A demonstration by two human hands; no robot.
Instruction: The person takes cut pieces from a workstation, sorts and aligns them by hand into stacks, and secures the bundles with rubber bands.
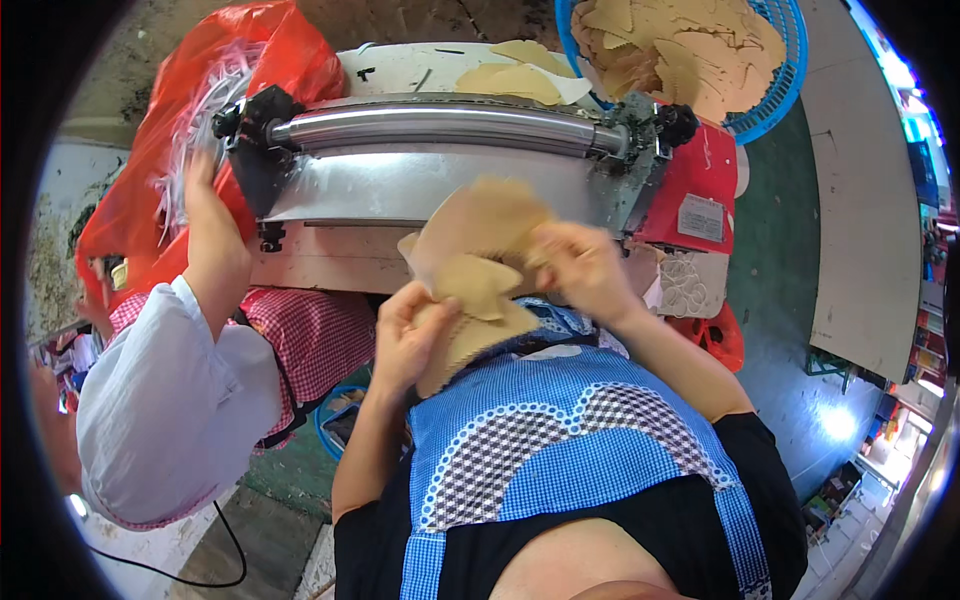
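In front of my apron I hold several thin tan leather-like pieces (478,285) with zigzag-cut edges, overlapping each other. My left hand (412,335) pinches the lower ones, its thumb lying on top. The fingers of my right hand (585,265) are closed on the right edge of a larger, slightly blurred tan piece (485,222) higher up. Just beyond the pieces is a machine with a long steel roller (440,130) over a smooth metal plate (430,185). Its red end housing (697,190) stands to the right.
A blue basket (797,60) heaped with tan pieces stands at the far right. More tan pieces (512,82) lie behind the roller. At left, a co-worker's arm (218,240) reaches toward a red plastic bag (130,215) of pale strips. Another blue basket (325,420) sits low between us.
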